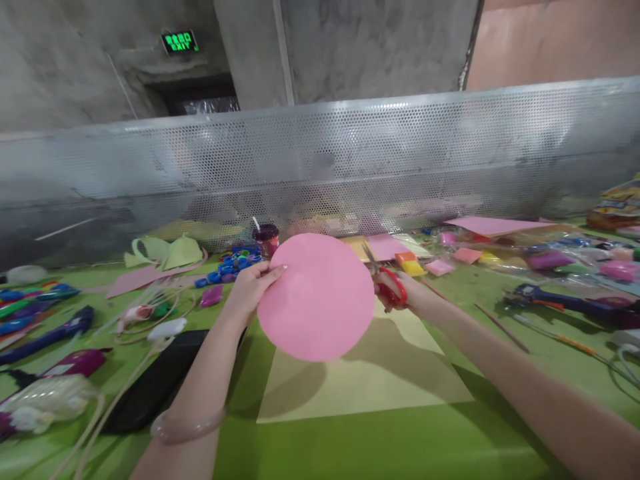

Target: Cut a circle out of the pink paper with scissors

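Note:
A round pink paper disc (316, 300) is held up in front of me. My left hand (257, 283) grips its upper left edge, thumb on the near face and fingers mostly behind. My right hand (395, 293) is closed around the red handles of a pair of scissors (393, 287), whose blades point up and left beside the disc's right edge. Whether the blades touch the paper I cannot tell. Below the disc, a pale yellow sheet (390, 383) lies flat on the green table (310, 447), with shadows across it.
A black flat case (155, 380) and cables lie left of the sheet. Behind stand a dark cup with a straw (266, 239) and blue caps (230, 265). Bright clay packets (413, 265) and a dark blue tool (570, 300) are at right. A perforated metal panel (320, 160) borders the back.

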Demonstrator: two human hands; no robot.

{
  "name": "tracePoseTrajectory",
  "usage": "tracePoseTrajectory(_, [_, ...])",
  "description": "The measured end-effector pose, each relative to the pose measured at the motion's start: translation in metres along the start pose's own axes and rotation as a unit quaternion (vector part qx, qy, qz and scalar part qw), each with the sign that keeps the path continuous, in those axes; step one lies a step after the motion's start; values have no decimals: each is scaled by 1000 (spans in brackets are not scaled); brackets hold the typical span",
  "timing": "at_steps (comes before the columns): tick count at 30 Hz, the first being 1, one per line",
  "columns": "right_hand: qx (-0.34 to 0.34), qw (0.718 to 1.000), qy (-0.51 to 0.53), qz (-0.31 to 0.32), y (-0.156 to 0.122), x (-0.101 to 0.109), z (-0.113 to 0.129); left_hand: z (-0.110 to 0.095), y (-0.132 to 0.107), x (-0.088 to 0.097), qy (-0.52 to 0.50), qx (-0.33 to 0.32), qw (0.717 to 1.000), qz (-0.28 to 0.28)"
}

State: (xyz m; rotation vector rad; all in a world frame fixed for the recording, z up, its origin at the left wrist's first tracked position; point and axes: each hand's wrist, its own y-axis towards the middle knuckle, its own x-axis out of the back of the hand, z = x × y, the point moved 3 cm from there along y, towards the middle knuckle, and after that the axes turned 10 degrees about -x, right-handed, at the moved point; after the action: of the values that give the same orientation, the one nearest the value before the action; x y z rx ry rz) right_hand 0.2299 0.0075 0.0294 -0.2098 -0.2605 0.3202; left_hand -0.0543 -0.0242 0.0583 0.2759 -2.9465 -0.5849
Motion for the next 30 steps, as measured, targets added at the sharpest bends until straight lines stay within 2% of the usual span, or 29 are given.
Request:
tracePoseTrajectory(3, [31, 998, 51, -11, 4, -1, 5, 0, -3, -6, 26, 22, 998, 61])
tracePoseTrajectory(6, [57, 997, 55, -22, -2, -6, 12, 1, -8, -15, 63, 33, 989, 126])
tracePoseTrajectory(8, [86, 995, 25, -38, -11, -10, 16, 1, -10, -21, 75, 26, 983, 164])
tracePoseTrajectory(13, [117, 991, -70, -7, -26, -21, 18, 4, -14, -31, 67, 33, 972, 222])
tracePoseTrajectory(16, [116, 991, -59, -29, -26, -21, 18, 6, -12, -27, 91, 22, 979, 184])
tracePoseTrajectory(18, [124, 990, -17, -60, -24, -20, 19, 7, -9, -24, 102, 12, 984, 148])
tracePoseTrajectory(22, [139, 983, 49, -107, -21, -18, 19, 10, -5, -22, 118, -26, 986, 115])
tracePoseTrajectory(26, [126, 988, 39, -82, -14, -16, 13, 9, -1, -18, 106, -59, 991, 50])
tracePoseTrajectory(30, [123, 990, -28, -68, -11, -11, 11, 3, 3, -8, 153, -103, 983, 2])
